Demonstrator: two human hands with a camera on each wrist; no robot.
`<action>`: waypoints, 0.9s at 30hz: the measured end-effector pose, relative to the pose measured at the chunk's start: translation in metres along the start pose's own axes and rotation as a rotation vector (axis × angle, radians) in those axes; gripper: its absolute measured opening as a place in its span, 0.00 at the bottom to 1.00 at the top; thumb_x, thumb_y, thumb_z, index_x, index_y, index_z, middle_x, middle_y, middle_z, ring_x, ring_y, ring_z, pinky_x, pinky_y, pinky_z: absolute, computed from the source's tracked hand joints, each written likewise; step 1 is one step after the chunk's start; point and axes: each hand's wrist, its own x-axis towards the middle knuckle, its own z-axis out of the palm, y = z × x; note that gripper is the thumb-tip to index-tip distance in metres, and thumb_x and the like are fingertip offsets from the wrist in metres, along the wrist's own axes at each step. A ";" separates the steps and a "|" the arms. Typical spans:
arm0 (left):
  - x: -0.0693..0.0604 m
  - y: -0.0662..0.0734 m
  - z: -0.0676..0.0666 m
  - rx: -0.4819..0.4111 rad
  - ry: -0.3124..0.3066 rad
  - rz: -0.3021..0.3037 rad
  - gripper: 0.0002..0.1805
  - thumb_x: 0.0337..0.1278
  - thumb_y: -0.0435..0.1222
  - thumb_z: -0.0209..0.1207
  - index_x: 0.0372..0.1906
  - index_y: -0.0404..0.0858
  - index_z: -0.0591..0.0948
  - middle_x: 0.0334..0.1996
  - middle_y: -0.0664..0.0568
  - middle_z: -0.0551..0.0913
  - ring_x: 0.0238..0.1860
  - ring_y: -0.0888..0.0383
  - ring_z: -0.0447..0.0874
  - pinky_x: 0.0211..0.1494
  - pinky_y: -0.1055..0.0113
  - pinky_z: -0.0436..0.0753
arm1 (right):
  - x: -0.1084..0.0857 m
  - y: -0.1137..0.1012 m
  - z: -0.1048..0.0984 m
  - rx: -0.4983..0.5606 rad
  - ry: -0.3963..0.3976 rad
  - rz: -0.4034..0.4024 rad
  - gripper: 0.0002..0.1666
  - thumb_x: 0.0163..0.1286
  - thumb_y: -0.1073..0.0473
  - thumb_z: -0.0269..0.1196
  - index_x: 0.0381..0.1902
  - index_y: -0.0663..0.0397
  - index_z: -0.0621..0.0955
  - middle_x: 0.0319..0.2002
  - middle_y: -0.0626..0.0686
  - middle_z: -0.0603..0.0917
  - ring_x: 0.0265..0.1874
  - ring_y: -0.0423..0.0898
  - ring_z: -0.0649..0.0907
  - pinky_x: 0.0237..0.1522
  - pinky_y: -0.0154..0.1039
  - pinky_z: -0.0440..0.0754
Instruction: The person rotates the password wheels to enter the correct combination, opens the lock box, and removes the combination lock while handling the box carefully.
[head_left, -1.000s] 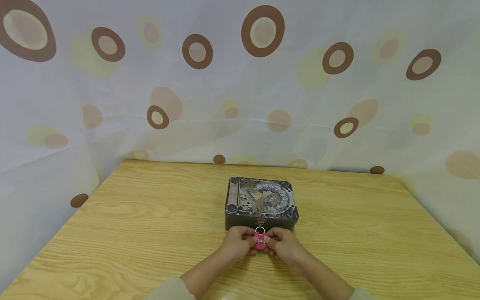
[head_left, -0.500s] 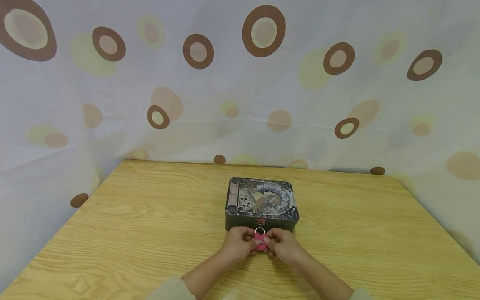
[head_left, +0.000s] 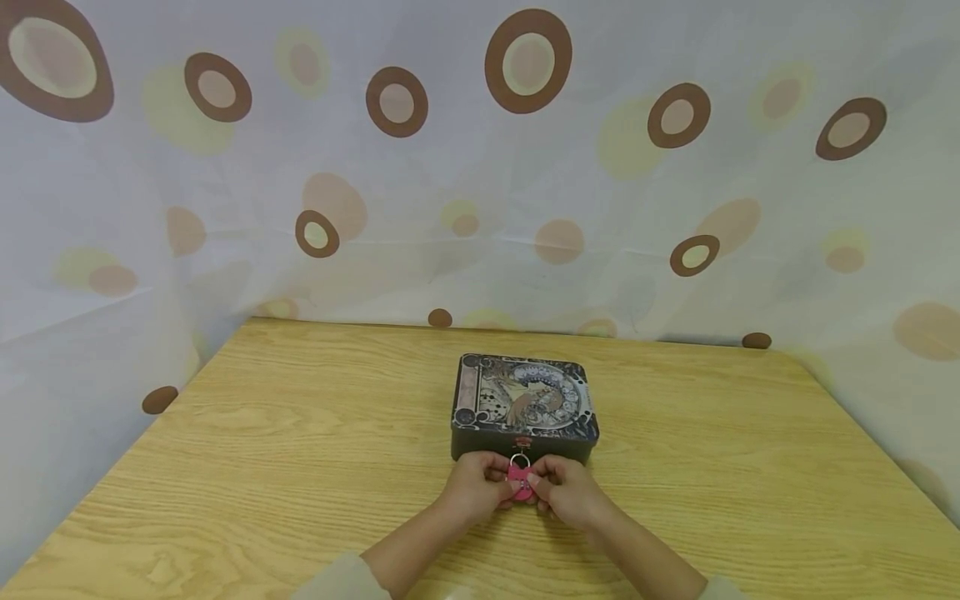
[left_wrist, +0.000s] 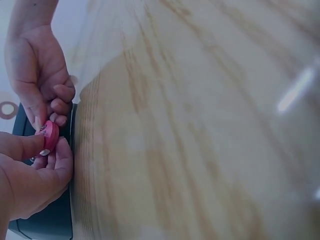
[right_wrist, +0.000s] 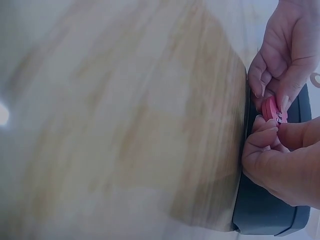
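A small pink combination padlock [head_left: 520,482] hangs by its silver shackle at the front clasp [head_left: 522,443] of a dark tin box [head_left: 525,398] with a patterned lid. My left hand [head_left: 475,487] pinches the padlock's left side between thumb and fingers. From the other side my right hand [head_left: 572,492] pinches it too, its thumb on the front near the number dials. Both wrist views show the padlock [left_wrist: 49,136] between the two hands, close to the box's front wall [right_wrist: 265,212]. The digits are too small to read.
The box stands on a wood-grain table [head_left: 337,433]. Behind and beside the table hangs a pale curtain [head_left: 450,183] printed with brown and yellow ovals. Light sleeves [head_left: 345,579] cover the forearms at the bottom of the head view.
My left thumb has shifted further over the padlock's front, covering part of the dials. The padlock's face looks slightly turned since a second ago. The box has stayed in place.
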 end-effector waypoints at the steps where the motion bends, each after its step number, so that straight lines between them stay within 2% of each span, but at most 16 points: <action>1: 0.000 0.000 0.000 0.000 -0.001 -0.001 0.08 0.51 0.21 0.57 0.38 0.19 0.76 0.27 0.43 0.79 0.25 0.63 0.76 0.32 0.66 0.85 | 0.000 0.000 0.000 -0.002 0.000 -0.001 0.06 0.68 0.68 0.52 0.35 0.68 0.75 0.21 0.49 0.74 0.20 0.41 0.71 0.20 0.30 0.68; 9: 0.000 0.000 -0.001 0.015 -0.002 -0.034 0.09 0.57 0.22 0.53 0.41 0.20 0.76 0.28 0.42 0.79 0.25 0.62 0.75 0.31 0.66 0.84 | 0.001 0.000 -0.001 -0.015 -0.007 0.012 0.07 0.68 0.67 0.52 0.36 0.68 0.75 0.22 0.50 0.75 0.20 0.41 0.72 0.21 0.32 0.69; 17: 0.000 -0.002 -0.001 -0.006 0.003 -0.029 0.09 0.59 0.23 0.52 0.42 0.20 0.76 0.29 0.41 0.79 0.26 0.62 0.77 0.32 0.66 0.85 | 0.001 -0.002 -0.004 0.032 -0.080 0.035 0.10 0.67 0.64 0.53 0.37 0.69 0.75 0.22 0.49 0.74 0.22 0.41 0.73 0.25 0.32 0.71; 27: 0.001 -0.002 0.001 -0.018 0.009 -0.031 0.09 0.58 0.23 0.53 0.42 0.21 0.77 0.30 0.42 0.79 0.26 0.61 0.77 0.33 0.65 0.85 | 0.003 -0.002 -0.006 0.017 -0.174 0.031 0.11 0.65 0.61 0.56 0.39 0.67 0.73 0.24 0.49 0.75 0.26 0.42 0.74 0.27 0.33 0.71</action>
